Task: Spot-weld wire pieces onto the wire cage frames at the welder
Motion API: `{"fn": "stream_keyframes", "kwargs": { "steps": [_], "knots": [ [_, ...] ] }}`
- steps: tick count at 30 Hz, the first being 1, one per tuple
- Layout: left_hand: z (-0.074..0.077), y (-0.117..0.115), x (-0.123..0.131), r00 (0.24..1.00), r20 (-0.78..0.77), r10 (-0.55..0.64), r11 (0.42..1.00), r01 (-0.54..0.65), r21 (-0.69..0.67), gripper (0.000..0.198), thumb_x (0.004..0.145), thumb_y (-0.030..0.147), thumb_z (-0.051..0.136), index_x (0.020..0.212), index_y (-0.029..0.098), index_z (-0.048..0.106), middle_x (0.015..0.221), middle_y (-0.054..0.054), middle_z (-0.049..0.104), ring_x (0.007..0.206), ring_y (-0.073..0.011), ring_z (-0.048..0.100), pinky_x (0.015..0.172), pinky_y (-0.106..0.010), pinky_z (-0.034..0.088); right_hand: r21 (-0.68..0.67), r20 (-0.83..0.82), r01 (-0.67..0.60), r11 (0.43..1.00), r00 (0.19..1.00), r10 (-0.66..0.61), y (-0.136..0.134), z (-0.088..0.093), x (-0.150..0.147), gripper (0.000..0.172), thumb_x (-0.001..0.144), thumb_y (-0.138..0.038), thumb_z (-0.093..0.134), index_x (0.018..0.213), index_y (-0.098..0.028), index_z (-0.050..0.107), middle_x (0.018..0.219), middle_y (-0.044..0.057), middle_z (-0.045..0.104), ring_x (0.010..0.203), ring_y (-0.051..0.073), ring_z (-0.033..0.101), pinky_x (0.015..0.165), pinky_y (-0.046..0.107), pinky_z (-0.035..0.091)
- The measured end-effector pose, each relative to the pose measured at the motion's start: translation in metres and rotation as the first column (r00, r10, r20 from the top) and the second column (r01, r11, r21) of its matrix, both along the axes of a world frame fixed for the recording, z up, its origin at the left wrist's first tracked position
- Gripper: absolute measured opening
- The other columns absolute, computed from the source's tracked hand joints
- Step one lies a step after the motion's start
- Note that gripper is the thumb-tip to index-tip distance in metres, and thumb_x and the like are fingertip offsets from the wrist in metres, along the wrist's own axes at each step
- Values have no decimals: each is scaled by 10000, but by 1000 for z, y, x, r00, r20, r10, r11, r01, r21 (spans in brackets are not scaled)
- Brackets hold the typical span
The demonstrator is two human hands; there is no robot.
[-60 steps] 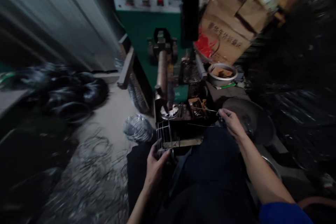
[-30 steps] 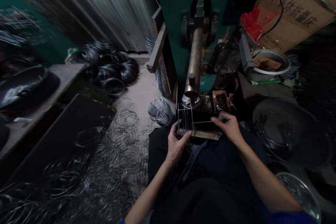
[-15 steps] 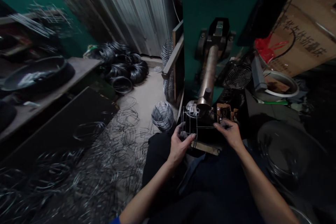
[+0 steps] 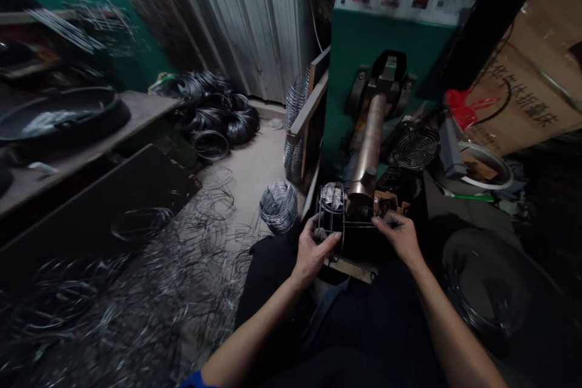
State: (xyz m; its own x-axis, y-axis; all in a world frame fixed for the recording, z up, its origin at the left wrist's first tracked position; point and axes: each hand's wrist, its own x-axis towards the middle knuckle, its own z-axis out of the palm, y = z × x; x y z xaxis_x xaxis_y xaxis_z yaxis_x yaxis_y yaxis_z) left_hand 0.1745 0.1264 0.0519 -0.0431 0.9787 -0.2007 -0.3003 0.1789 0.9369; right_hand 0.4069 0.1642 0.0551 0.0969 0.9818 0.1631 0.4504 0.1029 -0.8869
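Left grip [image 4: 313, 251]: closed round the near left edge of the wire frame [image 4: 337, 213], thumb on top. Right grip [image 4: 400, 235]: fingers pinched together on the frame's right-hand wires. Wire frame: I held it over my lap, right at the tip of the metal arm [image 4: 370, 145]; whether they touched, I could not tell. Wooden strip [image 4: 352, 268]: lay just below the frame. Green machine [image 4: 364, 42]: stood behind the arm, red lamp lit. Fan [image 4: 414, 147]: sat right of the arm. Wire coil [image 4: 278, 205]: rested on the floor [image 4: 245, 163], left of my left grip.
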Motion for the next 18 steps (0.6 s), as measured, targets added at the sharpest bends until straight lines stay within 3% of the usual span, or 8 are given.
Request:
{"fn": "stream_keyframes", "kwargs": {
  "steps": [7,18],
  "knots": [
    [3,4,4,999,43,-14,1000,14,12,768,677,446,846,1300,151,508,589,96,450,473,-71,431,446,-174,406,13,5,5,1000,1000,-5,3,5,1,571,746,-604,703,536,-212,345,590,-34,307,586,124,299,551,271,253],
    [0,11,7,1000,-3,4,999,-4,47,746,693,416,844,1302,137,516,613,82,452,556,-79,429,532,-188,360,-7,6,10,1000,1000,-10,7,6,9,536,742,-575,719,542,-206,386,578,-42,321,578,120,302,553,270,256]
  ]
}}
